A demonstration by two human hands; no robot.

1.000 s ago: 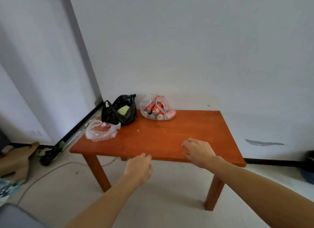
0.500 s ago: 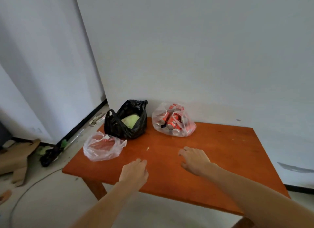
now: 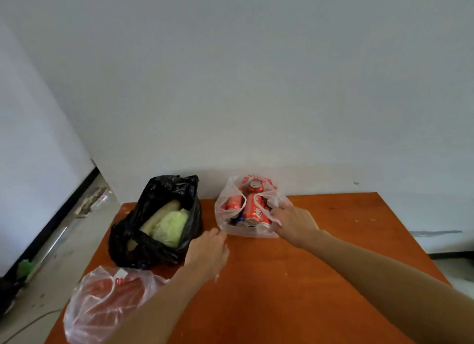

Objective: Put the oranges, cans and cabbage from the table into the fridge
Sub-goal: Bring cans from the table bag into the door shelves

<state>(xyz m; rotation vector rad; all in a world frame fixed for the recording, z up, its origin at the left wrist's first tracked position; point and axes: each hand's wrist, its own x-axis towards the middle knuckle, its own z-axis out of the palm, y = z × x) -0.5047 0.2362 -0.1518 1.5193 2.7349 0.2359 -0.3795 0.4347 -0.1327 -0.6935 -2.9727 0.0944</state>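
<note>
Thin plastic bag (image 3: pixel 228 227) of red cans (image 3: pixel 254 211), far on the table (image 3: pixel 333 241), looks heavy and slack, best lifted by its handles (image 3: pixel 269 196); right hand (image 3: pixel 295 223) touches it with loose fingers, left hand (image 3: pixel 209 248) hovers relaxed beside.

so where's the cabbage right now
The cabbage sits in the open black bag at the far left of the table in the head view, left of the clear bag of cans.

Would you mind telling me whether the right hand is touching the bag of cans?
Touching. The head view shows the right hand with its fingers against the bag of cans, no gap between.
</note>
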